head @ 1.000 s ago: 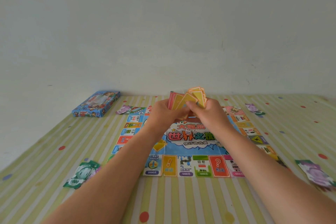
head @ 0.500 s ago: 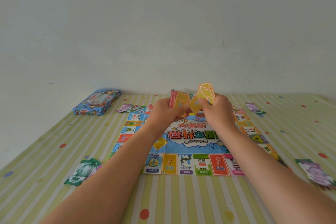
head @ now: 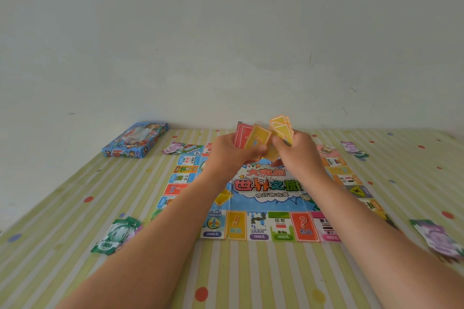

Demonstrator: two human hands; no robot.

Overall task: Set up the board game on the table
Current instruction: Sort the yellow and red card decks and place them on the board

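- The left grip [head: 232, 152] clamps a fan of red and yellow paper cards [head: 251, 137]; the right grip [head: 300, 154] pinches orange-yellow paper cards [head: 282, 129] just beside them.
- Beneath, the colourful paper game board [head: 271, 202] lies mid-way across the green striped counter [head: 251, 273], with a white die [head: 262, 178] on it.
- A blue cardboard box [head: 135, 140] sits near the far left corner.

Tablecloth [head: 251, 271]: pale green and cream stripes with scattered red, blue and yellow dots, covering the whole surface. Wall [head: 226, 32] behind: plain off-white, a few small dark scuffs right of centre, meeting the cloth's far edge.
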